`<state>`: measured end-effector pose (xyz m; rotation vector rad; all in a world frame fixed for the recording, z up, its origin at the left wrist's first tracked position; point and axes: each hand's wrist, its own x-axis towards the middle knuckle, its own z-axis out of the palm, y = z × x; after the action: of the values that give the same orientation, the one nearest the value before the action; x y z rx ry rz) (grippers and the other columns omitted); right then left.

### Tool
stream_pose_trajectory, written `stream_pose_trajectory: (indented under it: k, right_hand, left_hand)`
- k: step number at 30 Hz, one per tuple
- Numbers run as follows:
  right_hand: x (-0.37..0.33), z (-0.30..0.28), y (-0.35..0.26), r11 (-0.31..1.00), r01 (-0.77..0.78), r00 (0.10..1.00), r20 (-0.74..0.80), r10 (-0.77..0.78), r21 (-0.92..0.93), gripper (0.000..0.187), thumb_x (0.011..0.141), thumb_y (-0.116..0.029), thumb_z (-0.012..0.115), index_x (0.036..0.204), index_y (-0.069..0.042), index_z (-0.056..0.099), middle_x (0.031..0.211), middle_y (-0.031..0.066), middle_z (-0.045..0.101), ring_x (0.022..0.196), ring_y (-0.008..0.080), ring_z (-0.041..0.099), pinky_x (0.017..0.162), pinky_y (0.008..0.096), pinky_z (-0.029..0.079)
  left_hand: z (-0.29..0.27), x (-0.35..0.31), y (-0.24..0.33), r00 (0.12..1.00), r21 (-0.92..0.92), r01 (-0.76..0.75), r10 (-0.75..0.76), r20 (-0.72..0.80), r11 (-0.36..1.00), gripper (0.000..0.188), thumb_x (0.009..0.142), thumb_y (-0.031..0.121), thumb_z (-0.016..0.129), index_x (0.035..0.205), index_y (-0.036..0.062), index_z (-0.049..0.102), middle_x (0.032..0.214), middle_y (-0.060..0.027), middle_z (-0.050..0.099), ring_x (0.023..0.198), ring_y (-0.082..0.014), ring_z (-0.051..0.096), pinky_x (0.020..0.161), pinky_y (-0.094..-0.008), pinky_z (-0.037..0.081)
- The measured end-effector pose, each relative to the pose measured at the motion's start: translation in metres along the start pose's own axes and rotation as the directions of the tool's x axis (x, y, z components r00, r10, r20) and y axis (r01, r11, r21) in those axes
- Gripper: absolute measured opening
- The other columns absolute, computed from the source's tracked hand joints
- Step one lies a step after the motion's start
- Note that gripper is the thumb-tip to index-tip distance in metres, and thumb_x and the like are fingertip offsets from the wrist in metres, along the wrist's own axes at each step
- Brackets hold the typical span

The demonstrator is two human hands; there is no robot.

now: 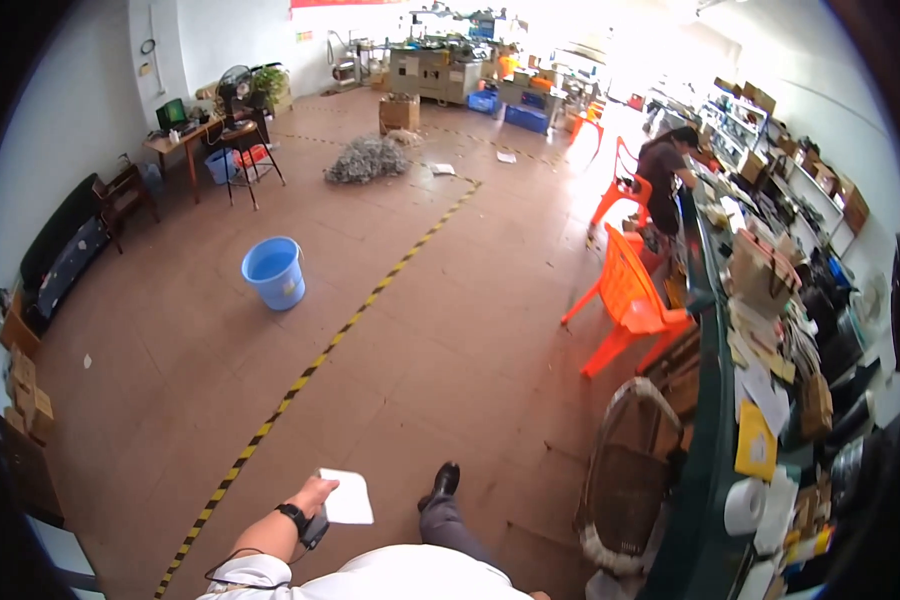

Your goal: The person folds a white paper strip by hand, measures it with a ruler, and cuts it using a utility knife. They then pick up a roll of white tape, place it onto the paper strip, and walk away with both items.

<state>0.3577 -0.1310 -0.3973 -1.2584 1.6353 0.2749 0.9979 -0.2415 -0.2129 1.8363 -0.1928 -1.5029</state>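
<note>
My left hand (pixel 315 492) is closed on the edge of a flat white sheet (pixel 348 498), which looks like paper or thin card. The sheet hangs out to the right of the fingers, above the brown tiled floor. A dark band and a small dark device (pixel 315 531) with a cable sit at my left wrist. Only a sliver of skin (pixel 540 596) shows at the lower edge on the right; I cannot tell whether it is hand or forearm. One black shoe (pixel 447 480) of mine is on the floor ahead.
Yellow-black tape (pixel 340 340) crosses the floor, with a blue bucket (pixel 274 273) left of it. A grey heap (pixel 367 160) lies farther off. On the right are orange chairs (pixel 630 290), a wicker chair (pixel 625 480), a cluttered green-edged bench (pixel 705 420) and a seated person (pixel 662 180).
</note>
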Motion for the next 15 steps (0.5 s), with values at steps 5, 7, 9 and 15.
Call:
stream_pose_trajectory:
  k: [5,7,9,15]
  right_hand:
    - [0.085,-0.167,-0.186,0.965,0.139,0.989,-0.022,-0.148,-0.222,0.042,0.083,-0.045,0.072,0.099,-0.006,0.076,0.099,0.0178,0.073,0.097,0.0348,0.07,0.085,0.0419,0.055]
    - [0.119,-0.239,-0.286,0.943,0.19,0.957,-0.161,-0.24,-0.273,0.042,0.082,-0.045,0.071,0.096,-0.006,0.077,0.099,0.0171,0.073,0.096,0.0364,0.069,0.086,0.0415,0.055]
    - [0.153,-0.299,-0.385,0.906,0.367,0.871,-0.264,-0.414,-0.211,0.043,0.082,-0.045,0.068,0.095,-0.005,0.077,0.094,0.0183,0.073,0.093,0.036,0.07,0.084,0.0413,0.056]
    - [0.255,-0.419,-0.641,0.822,0.549,0.794,-0.213,-0.569,-0.148,0.034,0.087,-0.035,0.069,0.101,-0.005,0.076,0.095,0.0175,0.074,0.092,0.0316,0.072,0.083,0.038,0.056]
  left_hand:
    - [-0.067,0.041,0.055,0.972,0.089,0.156,-0.137,-0.192,0.984,0.06,0.09,0.017,0.068,0.136,-0.015,0.045,0.132,-0.0271,0.057,0.12,-0.0376,0.058,0.094,-0.0496,0.049]
    - [-0.092,0.065,0.061,0.951,0.095,0.161,-0.129,-0.281,0.982,0.07,0.088,0.014,0.068,0.144,-0.0132,0.035,0.14,-0.0284,0.05,0.126,-0.0378,0.054,0.097,-0.05,0.048]
    - [-0.095,0.079,0.075,0.93,0.066,0.166,-0.134,-0.342,0.984,0.074,0.088,0.012,0.068,0.147,-0.0112,0.031,0.143,-0.0289,0.048,0.127,-0.0381,0.052,0.097,-0.0497,0.048]
    - [-0.07,0.13,0.143,0.779,0.073,0.19,-0.105,-0.618,0.979,0.046,0.09,0.02,0.067,0.124,-0.0102,0.06,0.121,-0.0214,0.066,0.112,-0.0324,0.063,0.091,-0.0427,0.052]
